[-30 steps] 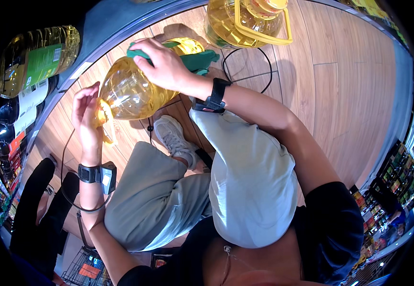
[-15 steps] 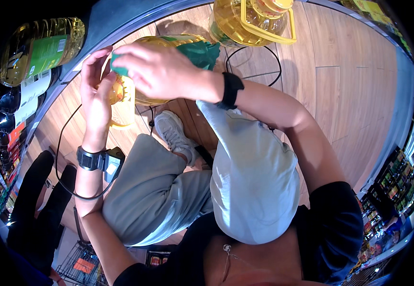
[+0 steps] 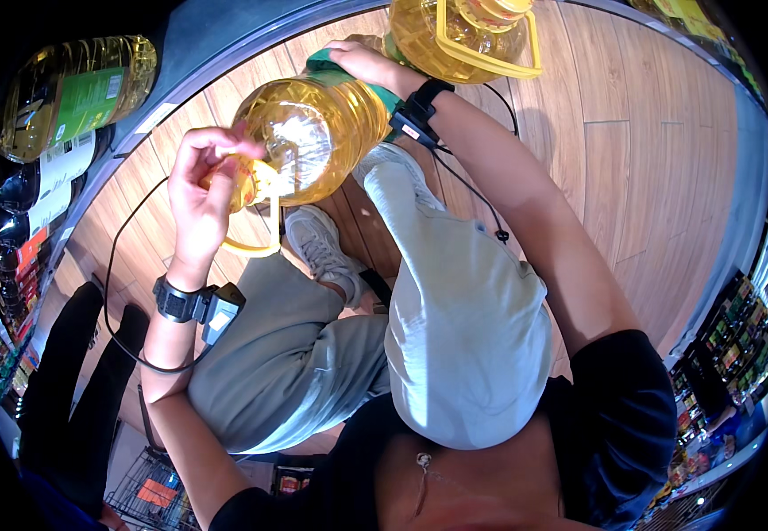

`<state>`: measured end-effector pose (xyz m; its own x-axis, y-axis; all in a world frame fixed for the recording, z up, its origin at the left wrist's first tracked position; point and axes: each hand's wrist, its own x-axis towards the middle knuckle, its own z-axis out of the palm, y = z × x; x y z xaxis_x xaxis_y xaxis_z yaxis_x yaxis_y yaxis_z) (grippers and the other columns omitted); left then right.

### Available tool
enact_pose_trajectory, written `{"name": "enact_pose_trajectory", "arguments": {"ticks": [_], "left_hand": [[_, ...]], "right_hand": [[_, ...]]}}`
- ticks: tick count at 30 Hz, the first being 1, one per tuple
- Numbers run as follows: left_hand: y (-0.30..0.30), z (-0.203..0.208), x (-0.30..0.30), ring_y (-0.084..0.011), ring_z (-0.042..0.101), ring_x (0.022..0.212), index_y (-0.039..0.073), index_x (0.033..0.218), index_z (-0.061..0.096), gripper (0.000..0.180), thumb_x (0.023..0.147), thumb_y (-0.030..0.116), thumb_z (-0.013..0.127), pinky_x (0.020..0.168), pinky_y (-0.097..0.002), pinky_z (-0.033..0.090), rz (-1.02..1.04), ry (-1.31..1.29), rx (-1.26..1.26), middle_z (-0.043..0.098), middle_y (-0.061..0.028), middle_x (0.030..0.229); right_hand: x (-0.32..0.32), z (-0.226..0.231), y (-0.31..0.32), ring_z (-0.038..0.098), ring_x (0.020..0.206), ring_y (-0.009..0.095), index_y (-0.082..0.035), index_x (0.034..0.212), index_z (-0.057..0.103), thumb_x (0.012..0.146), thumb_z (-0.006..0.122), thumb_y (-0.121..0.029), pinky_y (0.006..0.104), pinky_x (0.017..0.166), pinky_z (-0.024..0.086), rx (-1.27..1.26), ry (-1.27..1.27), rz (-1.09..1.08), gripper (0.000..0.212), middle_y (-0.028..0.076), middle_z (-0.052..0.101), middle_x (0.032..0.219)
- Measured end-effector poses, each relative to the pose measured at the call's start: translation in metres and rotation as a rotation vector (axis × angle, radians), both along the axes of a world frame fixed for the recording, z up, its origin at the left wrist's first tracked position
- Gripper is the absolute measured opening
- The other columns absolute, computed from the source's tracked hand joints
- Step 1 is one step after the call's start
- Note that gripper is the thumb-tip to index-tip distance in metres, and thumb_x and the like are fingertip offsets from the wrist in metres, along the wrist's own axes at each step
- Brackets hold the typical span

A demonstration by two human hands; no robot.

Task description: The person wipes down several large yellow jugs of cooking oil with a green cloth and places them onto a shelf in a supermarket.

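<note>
A large clear jug of golden oil (image 3: 313, 142) lies tilted above the floor, its yellow cap end toward the left and its base toward the upper right. My left hand (image 3: 202, 181) is closed round the cap and neck, where a yellow loop handle (image 3: 275, 221) hangs. At the jug's far side, my right hand (image 3: 368, 66) grips a green cloth (image 3: 320, 62) pressed to the body near the base. Its fingertips are partly out of sight.
A second oil jug (image 3: 410, 44) with a yellow handle stands at the far edge. Shelved bottles (image 3: 92, 97) line the left. My bent legs and grey shoe (image 3: 313, 239) are close below. Another person's dark-trousered legs (image 3: 56, 354) and a wire basket (image 3: 140, 482) are at lower left.
My right hand has moved with the green cloth from the cap area to the jug's far side near its base. The left hand and cap have shifted slightly right, and the jug has turned.
</note>
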<state>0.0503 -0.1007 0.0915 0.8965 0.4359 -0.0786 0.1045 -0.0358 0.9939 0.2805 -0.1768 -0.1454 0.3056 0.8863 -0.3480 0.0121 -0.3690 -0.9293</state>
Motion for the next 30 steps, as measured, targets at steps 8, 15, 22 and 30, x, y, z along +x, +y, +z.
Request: {"name": "enact_pose_trajectory", "arguments": {"ticks": [8, 15, 22, 30], "left_hand": [[-0.001, -0.001, 0.002, -0.0101, 0.053, 0.068, 0.003, 0.093, 0.046, 0.017, 0.084, -0.009, 0.038, 0.1, -0.0392, 0.037, -0.035, 0.002, 0.066, 0.05, -0.0006, 0.071], [-0.004, -0.001, 0.007, -0.0276, 0.043, 0.122, 0.002, 0.107, 0.044, 0.043, 0.068, -0.015, 0.033, 0.105, -0.0397, 0.03, 0.031, -0.065, 0.08, 0.047, -0.0176, 0.121], [-0.001, -0.004, -0.001, -0.0287, 0.036, 0.128, 0.003, 0.115, 0.044, 0.051, 0.066, -0.012, 0.035, 0.108, -0.0399, 0.025, 0.035, -0.037, 0.195, 0.04, -0.0182, 0.132], [-0.006, -0.001, -0.008, -0.0271, 0.036, 0.128, 0.002, 0.12, 0.044, 0.055, 0.068, -0.011, 0.035, 0.107, -0.0376, 0.027, 0.069, -0.002, 0.164, 0.04, -0.0168, 0.134]], "right_hand": [[0.004, -0.004, -0.004, 0.056, 0.102, 0.03, -0.005, 0.113, 0.055, 0.088, 0.04, -0.028, 0.0356, 0.09, 0.041, -0.153, -0.184, -0.077, 0.037, 0.016, 0.06, 0.111], [-0.034, 0.096, 0.01, 0.059, 0.089, 0.018, -0.01, 0.116, 0.056, 0.088, 0.042, -0.025, 0.0313, 0.082, 0.044, 0.173, 0.099, 0.042, 0.035, 0.012, 0.063, 0.095], [-0.069, 0.182, -0.007, 0.062, 0.085, 0.023, -0.009, 0.104, 0.058, 0.088, 0.047, -0.013, 0.0366, 0.075, 0.051, 0.332, -0.443, 0.225, 0.02, 0.007, 0.06, 0.1], [-0.091, 0.204, -0.024, 0.062, 0.082, 0.023, -0.011, 0.1, 0.058, 0.083, 0.053, -0.014, 0.0366, 0.073, 0.052, 0.471, -0.4, 0.292, 0.018, 0.006, 0.059, 0.098]]}}
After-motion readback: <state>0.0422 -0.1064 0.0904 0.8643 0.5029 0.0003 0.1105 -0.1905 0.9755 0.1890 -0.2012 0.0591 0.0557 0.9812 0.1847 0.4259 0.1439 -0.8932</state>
